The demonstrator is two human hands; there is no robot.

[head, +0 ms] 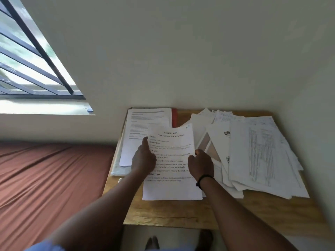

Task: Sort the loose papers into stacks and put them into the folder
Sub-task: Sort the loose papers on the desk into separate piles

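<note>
On printed sheet (172, 165): both hands, gripping.

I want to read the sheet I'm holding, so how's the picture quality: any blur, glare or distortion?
Head view: the window is blown out with glare; wide-angle bending slants its bars; the held sheet shows readable headings but smeared body text; the loose pile is too soft to read.

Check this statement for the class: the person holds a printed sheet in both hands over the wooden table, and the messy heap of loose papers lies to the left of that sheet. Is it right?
One detail is wrong. The head view shows the messy heap of loose papers to the right of the printed sheet, not the left; a neater stack lies on the left. The left hand and right hand do hold the sheet over the wooden table.
</note>
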